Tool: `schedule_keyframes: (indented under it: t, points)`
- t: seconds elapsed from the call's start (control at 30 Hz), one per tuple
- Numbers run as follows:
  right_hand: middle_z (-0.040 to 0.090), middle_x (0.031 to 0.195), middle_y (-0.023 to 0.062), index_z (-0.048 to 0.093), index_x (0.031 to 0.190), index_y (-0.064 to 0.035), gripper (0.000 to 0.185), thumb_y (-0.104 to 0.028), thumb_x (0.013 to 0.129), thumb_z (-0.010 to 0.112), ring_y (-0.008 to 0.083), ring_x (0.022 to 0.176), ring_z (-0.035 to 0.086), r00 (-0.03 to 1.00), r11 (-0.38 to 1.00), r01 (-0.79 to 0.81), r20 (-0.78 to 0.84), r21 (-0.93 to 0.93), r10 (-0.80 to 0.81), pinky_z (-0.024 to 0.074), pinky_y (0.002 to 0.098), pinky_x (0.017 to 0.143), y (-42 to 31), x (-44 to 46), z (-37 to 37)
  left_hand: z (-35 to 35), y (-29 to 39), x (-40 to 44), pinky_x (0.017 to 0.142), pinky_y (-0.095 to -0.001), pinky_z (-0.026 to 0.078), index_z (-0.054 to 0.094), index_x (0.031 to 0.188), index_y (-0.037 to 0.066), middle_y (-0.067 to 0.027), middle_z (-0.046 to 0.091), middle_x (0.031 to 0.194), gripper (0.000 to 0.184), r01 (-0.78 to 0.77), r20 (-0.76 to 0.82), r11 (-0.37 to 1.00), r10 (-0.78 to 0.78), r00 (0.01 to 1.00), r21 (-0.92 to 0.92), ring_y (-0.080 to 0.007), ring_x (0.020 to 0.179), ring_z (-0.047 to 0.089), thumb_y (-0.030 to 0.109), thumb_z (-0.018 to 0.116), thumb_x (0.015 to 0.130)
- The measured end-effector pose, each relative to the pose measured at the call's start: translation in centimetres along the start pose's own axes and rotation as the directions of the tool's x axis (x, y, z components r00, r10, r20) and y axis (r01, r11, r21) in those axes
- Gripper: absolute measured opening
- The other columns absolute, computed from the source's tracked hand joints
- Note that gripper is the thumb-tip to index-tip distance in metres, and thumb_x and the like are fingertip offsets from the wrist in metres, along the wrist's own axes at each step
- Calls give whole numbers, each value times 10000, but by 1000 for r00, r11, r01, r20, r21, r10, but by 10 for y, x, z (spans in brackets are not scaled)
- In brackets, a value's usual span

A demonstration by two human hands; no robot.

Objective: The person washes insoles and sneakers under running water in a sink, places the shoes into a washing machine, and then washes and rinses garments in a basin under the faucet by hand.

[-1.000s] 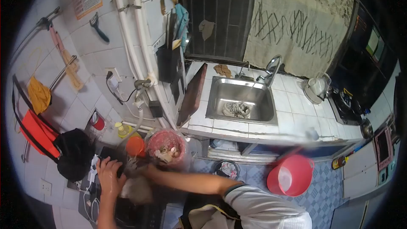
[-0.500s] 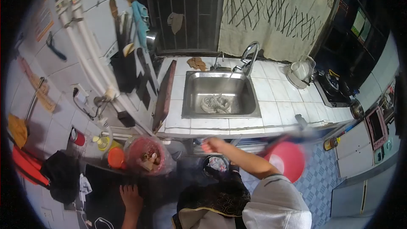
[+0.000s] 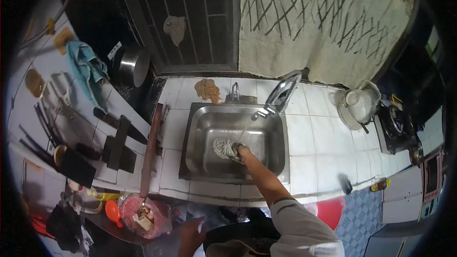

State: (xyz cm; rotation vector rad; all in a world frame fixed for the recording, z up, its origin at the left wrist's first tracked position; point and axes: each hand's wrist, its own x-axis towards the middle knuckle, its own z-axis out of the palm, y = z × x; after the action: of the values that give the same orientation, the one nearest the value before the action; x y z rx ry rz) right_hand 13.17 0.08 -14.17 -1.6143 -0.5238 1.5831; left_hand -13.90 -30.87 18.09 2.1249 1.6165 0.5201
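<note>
A white, stringy bundle, like a mop head or rag [image 3: 222, 148], lies in the stainless steel sink [image 3: 197, 173]. My right hand [image 3: 243, 153] reaches down into the basin, its fingers closed on the bundle's right side, where a darker grey part shows. The curved chrome faucet [image 3: 281, 96] stands above and to the right, with what looks like a thin stream of water falling near the hand. Low in the view, my left hand [image 3: 192, 237] is blurred in front of the counter, near my body; its fingers cannot be made out.
A brown cloth [image 3: 207, 90] and a small tap [image 3: 234, 91] are behind the sink. Pots [image 3: 354, 109] and a stove [image 3: 394, 126] stand right. A reddish-brown board [image 3: 151, 147] leans left, above a lined bin [image 3: 143, 219]. A red basin [image 3: 331, 213] sits on the floor.
My right hand has moved from below the counter edge into the sink and onto the stringy bundle. My left hand has left the dark surface at lower left. The view has come closer to the sink.
</note>
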Motion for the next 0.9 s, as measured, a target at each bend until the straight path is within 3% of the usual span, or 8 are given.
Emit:
schedule_keyframes:
  t: [0.17,0.3,0.43,0.63,0.7,0.77,0.83,0.9]
  points:
    - [593,870,120,582,924,-28,248,-209,790,478,270,739,578,976,981,-187,105,-44,191,458,336,731,26,58,10,28,26,67,722,-376,442,607,912,59,-141,606,829,230,104,-56,987,-111,992,-124,-295,787,573,107,593,687]
    - [611,898,143,596,877,-7,360,-335,742,537,301,788,592,931,803,-111,-343,-586,-122,458,350,683,-56,-29,20,52,3,121,750,-366,441,597,945,58,-134,604,877,230,98,50,951,-87,995,-293,-292,842,568,123,579,726]
    - [632,836,127,617,832,-19,389,-391,733,557,290,774,605,852,607,73,-267,-791,-450,459,366,651,-34,30,-20,75,-8,204,849,-350,401,505,1101,39,-151,547,1059,331,229,250,738,-85,965,-635,-286,1014,508,161,538,796]
    - [613,715,161,609,795,6,409,-400,776,562,261,652,584,879,844,285,-227,-454,-419,433,355,605,-139,-84,-6,180,3,339,923,-391,334,455,1149,45,-158,500,1127,350,-216,-173,742,136,975,-635,-345,1058,457,180,487,828]
    - [597,684,110,602,791,7,360,-351,796,563,182,594,526,848,836,389,-204,-388,-489,415,314,560,-142,-82,-12,190,2,364,946,-433,295,486,1105,59,-132,519,1098,306,-276,-255,915,203,945,-296,-322,1022,478,216,431,849]
    - [579,682,73,595,787,10,285,-274,808,569,132,614,504,860,770,283,-203,-572,-467,402,295,540,-148,-81,-23,208,-4,379,985,-472,208,568,1008,86,-110,562,1016,320,-268,-205,958,244,948,-98,-292,999,485,309,418,834]
    - [595,731,92,589,816,6,241,-211,852,492,159,654,533,935,960,273,-218,-59,-280,417,311,562,-146,-90,-28,183,18,381,1008,-490,134,633,896,115,-98,594,935,346,137,52,986,-133,990,-95,-287,1009,478,385,439,801]
    - [598,730,127,609,790,-11,216,-199,818,506,202,651,564,943,969,246,-232,15,-236,428,323,582,-133,-77,-43,265,14,381,999,-503,128,635,836,137,-121,595,884,318,216,-178,955,-253,951,-204,-308,992,469,386,442,792]
